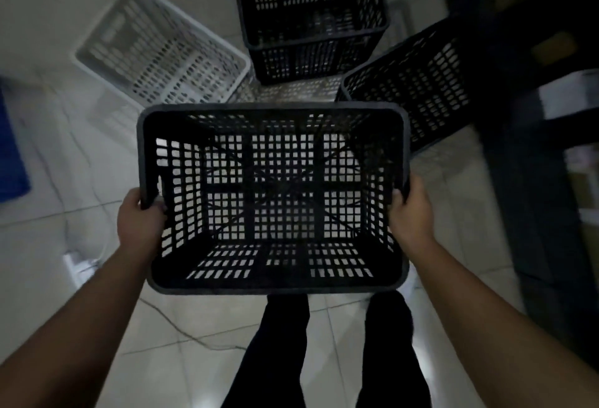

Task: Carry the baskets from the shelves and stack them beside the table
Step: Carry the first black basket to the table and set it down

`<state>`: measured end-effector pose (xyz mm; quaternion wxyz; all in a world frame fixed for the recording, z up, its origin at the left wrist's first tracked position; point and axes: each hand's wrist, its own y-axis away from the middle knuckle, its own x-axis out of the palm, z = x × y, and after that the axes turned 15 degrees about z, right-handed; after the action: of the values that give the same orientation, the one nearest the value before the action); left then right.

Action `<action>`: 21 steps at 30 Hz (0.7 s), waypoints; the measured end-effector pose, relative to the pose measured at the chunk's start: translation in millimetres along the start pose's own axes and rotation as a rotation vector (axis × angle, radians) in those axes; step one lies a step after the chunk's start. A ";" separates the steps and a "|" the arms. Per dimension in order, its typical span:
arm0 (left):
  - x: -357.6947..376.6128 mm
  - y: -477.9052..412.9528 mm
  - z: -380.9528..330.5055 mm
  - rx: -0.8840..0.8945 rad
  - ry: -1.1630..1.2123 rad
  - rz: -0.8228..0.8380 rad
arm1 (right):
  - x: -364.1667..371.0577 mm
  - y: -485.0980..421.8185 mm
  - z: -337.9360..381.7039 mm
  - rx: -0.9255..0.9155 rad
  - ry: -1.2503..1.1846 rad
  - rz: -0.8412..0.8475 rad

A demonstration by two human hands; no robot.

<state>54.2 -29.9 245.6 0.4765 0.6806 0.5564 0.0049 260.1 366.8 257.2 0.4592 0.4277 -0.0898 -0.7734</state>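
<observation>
Tiles [81, 245], pale and glossy, carry a white lattice basket [162, 51] tilted at far left, a black stack of baskets [311, 18] upright in the middle and another black basket [415, 90] leaning at right. Above them, clear of the floor, hangs a black rectangular perforated plastic basket [274, 197]. The left hand [141, 223] is clenched on its left rim, the right hand [411, 210] on its right rim, both forearms outstretched.
</observation>
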 end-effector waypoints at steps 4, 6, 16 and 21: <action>-41.6 68.7 -80.1 0.175 -0.019 -0.016 | -67.2 70.8 36.6 -0.064 -0.088 -0.102; -54.6 105.9 -115.4 0.251 -0.032 0.000 | -102.9 105.6 47.2 -0.076 -0.120 -0.154; -17.1 299.0 -235.8 0.644 -0.244 0.201 | -262.9 316.6 -12.9 0.073 -0.249 -0.478; 63.3 373.9 -264.8 0.807 -0.423 0.427 | -297.9 444.8 -78.3 0.251 -0.312 -0.681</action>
<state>217.5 216.2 601.6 0.2663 0.8954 0.2535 -0.2513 663.5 371.1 617.8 0.1016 0.3629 -0.1054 -0.9203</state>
